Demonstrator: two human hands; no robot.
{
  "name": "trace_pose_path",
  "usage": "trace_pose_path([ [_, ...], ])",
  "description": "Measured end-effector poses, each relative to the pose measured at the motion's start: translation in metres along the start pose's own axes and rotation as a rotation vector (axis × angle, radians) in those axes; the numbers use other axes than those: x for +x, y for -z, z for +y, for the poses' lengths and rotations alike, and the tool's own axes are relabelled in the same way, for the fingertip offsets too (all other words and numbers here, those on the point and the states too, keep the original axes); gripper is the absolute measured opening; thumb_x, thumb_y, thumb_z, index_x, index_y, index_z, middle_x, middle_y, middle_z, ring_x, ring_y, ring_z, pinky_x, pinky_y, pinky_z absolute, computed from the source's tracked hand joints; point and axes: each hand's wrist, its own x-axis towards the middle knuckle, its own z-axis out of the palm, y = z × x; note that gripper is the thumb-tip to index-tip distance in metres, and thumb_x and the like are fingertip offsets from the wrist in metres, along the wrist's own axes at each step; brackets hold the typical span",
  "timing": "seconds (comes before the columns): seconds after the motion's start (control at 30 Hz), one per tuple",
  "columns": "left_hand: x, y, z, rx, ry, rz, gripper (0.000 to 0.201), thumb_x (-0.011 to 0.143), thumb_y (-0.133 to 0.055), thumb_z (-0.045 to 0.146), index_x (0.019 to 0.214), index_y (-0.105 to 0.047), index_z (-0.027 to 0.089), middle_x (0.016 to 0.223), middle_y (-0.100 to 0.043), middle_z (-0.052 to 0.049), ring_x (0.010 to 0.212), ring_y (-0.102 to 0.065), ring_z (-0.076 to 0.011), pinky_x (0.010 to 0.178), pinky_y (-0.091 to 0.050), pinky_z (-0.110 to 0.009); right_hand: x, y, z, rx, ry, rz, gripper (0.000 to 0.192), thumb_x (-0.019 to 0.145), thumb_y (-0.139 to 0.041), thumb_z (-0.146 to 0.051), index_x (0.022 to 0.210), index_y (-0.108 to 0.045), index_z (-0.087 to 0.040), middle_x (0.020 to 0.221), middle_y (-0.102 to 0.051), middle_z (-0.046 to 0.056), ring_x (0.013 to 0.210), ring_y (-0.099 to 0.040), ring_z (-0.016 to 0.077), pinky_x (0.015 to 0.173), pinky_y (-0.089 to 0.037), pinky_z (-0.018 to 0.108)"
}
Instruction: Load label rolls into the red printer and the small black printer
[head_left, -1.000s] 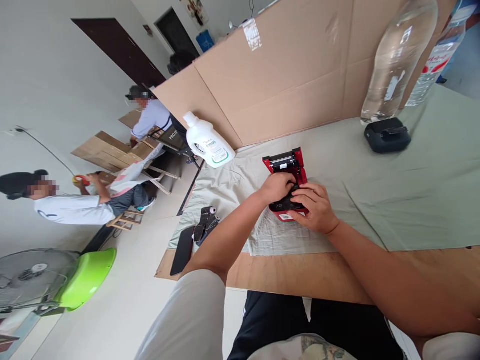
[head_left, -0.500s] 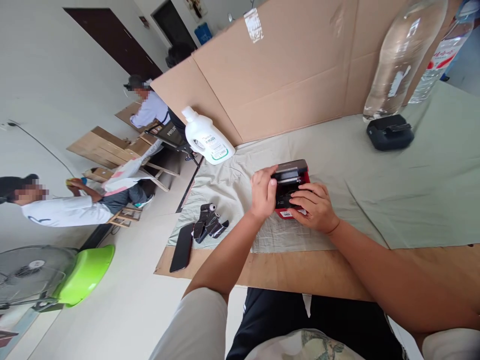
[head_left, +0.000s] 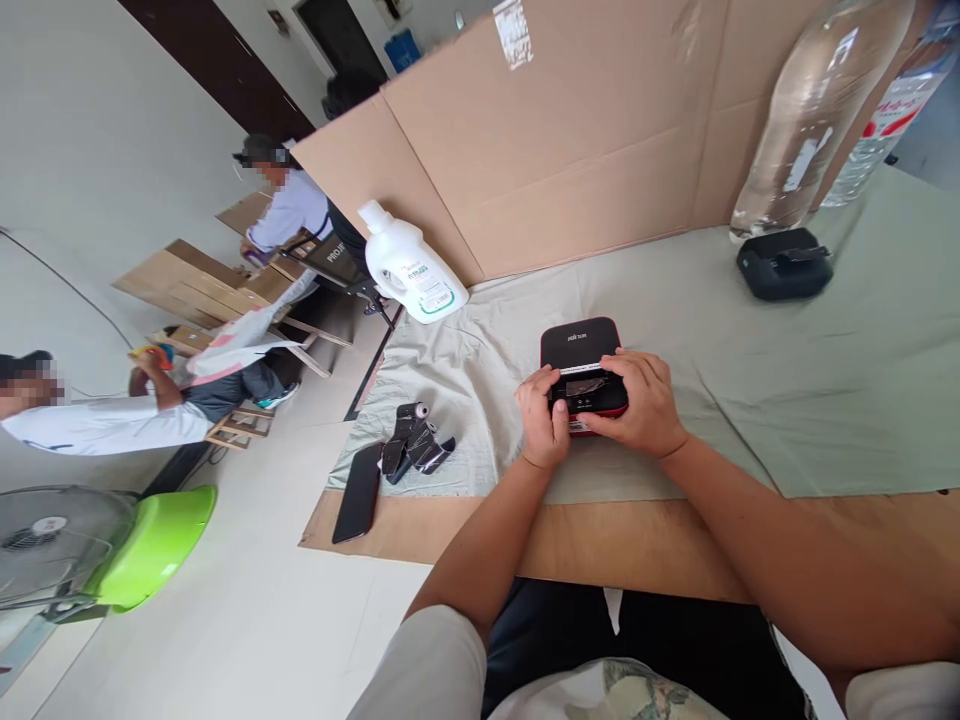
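Note:
A small black and red label printer (head_left: 574, 345) lies on the cloth before me, with its lid down and its logo facing up. A thin white strip crosses its middle, and a dark glossy piece (head_left: 586, 387) shows just in front of that strip. My left hand (head_left: 543, 420) grips the printer's left side, fingers curled and thumb at the near edge. On the opposite side, my right hand (head_left: 640, 405) is wrapped round the right edge, its thumb along the front. Left of my hands lies an unrolled black label roll (head_left: 416, 445).
A phone (head_left: 357, 494) lies at the table's left corner. Behind stand a white detergent bottle (head_left: 415, 265), a cardboard panel (head_left: 570, 150), a large water bottle (head_left: 810, 130) and a smaller bottle (head_left: 885, 130). A dark case (head_left: 784, 265) sits at right. Two people work at far left.
The printer's lid, raised half a second ago, is now down. My left hand has moved from the lid's left edge down to the printer's side. My right hand has shifted to the right edge.

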Motion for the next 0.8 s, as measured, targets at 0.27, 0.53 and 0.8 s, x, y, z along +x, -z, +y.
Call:
trace_pose_path([
  [0.27, 0.000, -0.002, -0.002, 0.003, -0.004, 0.046, 0.031, 0.101, -0.035, 0.034, 0.122, -0.053, 0.019, 0.114, -0.064, -0.013, 0.115, -0.059, -0.0239, 0.099, -0.042, -0.042, 0.002, 0.000, -0.002, -0.019, -0.113, -0.058, 0.058, 0.068, -0.073, -0.069, 0.100, -0.063, -0.022, 0.101, -0.074, 0.011, 0.103, -0.067, 0.0337, 0.093, -0.045, 0.049],
  [0.53, -0.015, -0.006, -0.006, -0.064, 0.352, 0.097, 0.058, 0.094, -0.042, 0.058, 0.134, -0.045, 0.016, 0.139, -0.046, -0.020, 0.135, -0.044, -0.0299, 0.110, -0.037, -0.048, -0.004, -0.001, 0.011, 0.256, -0.234, 0.012, 0.052, 0.088, -0.049, -0.067, 0.110, -0.059, -0.022, 0.113, -0.067, 0.014, 0.113, -0.060, 0.0304, 0.096, -0.048, 0.049],
  [0.8, -0.015, 0.004, 0.000, -0.505, 0.798, -0.190, 0.063, 0.088, -0.051, 0.067, 0.126, -0.062, 0.018, 0.129, -0.064, -0.013, 0.129, -0.053, -0.0316, 0.114, -0.036, -0.046, -0.010, -0.014, 0.033, 0.152, -0.793, -0.256, 0.061, 0.092, -0.023, -0.069, 0.091, -0.061, -0.022, 0.094, -0.070, 0.013, 0.090, -0.062, 0.0284, 0.082, -0.049, 0.046],
])
